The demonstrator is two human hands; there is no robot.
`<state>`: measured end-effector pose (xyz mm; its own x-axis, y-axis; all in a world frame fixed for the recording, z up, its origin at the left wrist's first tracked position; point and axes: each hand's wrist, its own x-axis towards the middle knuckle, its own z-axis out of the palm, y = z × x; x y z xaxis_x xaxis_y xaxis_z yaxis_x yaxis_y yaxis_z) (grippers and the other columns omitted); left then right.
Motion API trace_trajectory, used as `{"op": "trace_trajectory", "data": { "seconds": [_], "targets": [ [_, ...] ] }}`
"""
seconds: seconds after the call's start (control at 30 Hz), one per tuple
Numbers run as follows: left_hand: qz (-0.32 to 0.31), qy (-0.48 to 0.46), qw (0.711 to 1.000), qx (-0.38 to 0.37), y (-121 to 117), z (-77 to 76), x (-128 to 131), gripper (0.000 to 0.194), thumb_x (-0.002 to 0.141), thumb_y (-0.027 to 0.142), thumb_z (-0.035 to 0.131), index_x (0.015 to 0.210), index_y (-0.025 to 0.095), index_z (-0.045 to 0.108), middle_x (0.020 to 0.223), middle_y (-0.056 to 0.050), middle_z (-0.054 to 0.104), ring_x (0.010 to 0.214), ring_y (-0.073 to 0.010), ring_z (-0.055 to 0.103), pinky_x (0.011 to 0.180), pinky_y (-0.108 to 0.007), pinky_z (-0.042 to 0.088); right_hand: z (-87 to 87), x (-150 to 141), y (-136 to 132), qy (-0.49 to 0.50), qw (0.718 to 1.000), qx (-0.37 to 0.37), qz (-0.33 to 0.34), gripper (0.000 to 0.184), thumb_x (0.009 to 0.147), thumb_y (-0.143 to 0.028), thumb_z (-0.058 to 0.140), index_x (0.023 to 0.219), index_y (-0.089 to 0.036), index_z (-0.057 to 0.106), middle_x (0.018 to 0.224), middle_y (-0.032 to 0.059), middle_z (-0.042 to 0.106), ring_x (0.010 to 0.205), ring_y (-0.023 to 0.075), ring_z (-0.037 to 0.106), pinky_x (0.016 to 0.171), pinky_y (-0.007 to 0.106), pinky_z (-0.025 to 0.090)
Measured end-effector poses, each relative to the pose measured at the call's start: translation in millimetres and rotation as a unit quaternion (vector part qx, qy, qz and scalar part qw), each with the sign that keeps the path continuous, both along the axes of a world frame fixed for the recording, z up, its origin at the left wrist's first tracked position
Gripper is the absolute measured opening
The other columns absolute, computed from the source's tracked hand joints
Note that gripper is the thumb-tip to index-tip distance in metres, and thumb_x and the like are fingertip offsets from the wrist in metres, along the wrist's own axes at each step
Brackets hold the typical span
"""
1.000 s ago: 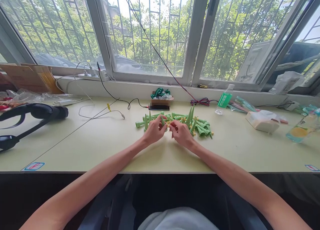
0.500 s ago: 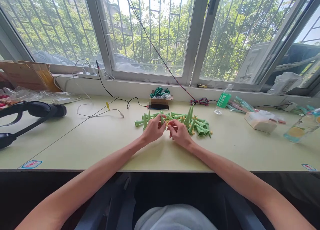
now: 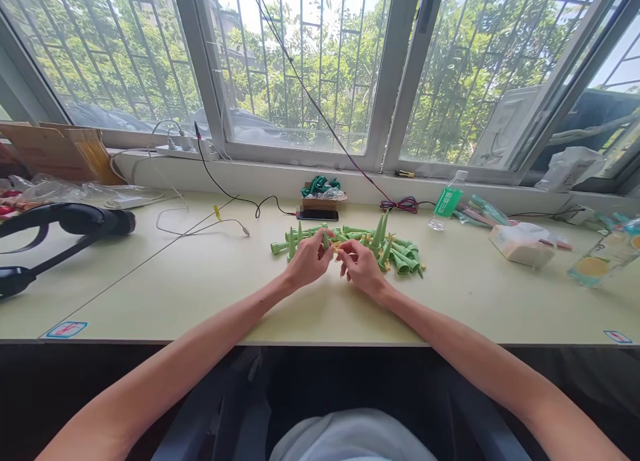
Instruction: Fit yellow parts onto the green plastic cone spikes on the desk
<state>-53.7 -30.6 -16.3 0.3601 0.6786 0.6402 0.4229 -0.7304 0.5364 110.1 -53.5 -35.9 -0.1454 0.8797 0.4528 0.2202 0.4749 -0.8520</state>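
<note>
My left hand (image 3: pixel 308 261) is closed around a small green cone (image 3: pixel 325 239) that points upward between thumb and fingers. Close to its right, my right hand (image 3: pixel 364 267) has thumb and fingers pinched together at a small yellowish piece (image 3: pixel 337 247), whose shape is too small to make out. Behind and beside both hands lies a heap of green plastic-looking cones (image 3: pixel 403 261), several on their sides with hollow ends showing. Taller green cones (image 3: pixel 380 234) stand upright just past my right hand. Small yellow bits are scattered among them.
A phone (image 3: pixel 317 215) on a black cable lies before a small box (image 3: pixel 323 201) at the wall. Rightward stand a green-labelled bottle (image 3: pixel 447 202), a tissue pack (image 3: pixel 523 243) and another bottle (image 3: pixel 597 261). At left are a black headset (image 3: pixel 65 237) and a white cable (image 3: pixel 200 227).
Both hands hold almost the same pose, close together over the table. The whole view has shifted very slightly; nothing is visibly let go or picked up.
</note>
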Motion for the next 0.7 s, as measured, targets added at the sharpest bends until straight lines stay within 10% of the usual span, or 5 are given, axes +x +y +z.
{"op": "trace_trajectory", "data": {
  "seconds": [0.7],
  "targets": [
    [-0.01,0.02,1.0,0.002,-2.5,0.5,0.6,0.019,0.088,0.021,0.051,0.106,0.02,0.05,0.068,0.003,0.062,0.046,-0.0085,0.049,0.051,-0.021,0.042,4.0,1.5,-1.0,-0.068,0.997,-0.011,-0.042,0.047,0.093,-0.057,0.043,0.067,-0.02,0.052,0.048,-0.0023,0.053,0.036,0.0122,0.051,0.042,0.025,0.041]
  ]
}}
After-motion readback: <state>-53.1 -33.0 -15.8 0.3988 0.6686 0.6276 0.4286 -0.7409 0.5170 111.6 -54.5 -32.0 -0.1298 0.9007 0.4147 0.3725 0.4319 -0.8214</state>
